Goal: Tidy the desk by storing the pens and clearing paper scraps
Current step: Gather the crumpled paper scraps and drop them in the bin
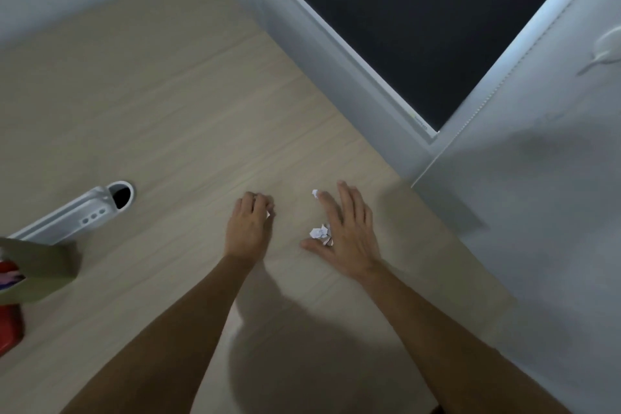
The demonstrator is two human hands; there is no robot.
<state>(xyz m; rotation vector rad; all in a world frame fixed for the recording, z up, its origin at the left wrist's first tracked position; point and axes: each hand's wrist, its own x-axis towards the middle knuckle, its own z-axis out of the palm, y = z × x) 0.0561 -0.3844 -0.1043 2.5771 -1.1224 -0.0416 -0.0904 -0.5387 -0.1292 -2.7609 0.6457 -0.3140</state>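
My left hand (249, 224) rests on the light wooden desk (161, 118) with its fingers curled; a bit of white paper shows at its fingertips. My right hand (347, 231) lies flat with fingers spread. A crumpled white paper scrap (319, 232) sits between its thumb and forefinger, touching the hand. A smaller scrap (315, 193) lies at the tip of the forefinger. No pens are visible on the desk surface.
A tan cardboard holder (40, 267) with coloured items inside stands at the left edge, above a red object (10, 329). A white power strip (64, 217) ends at a round cable hole (121, 195). A dark window (420, 20) and white wall bound the desk's right side.
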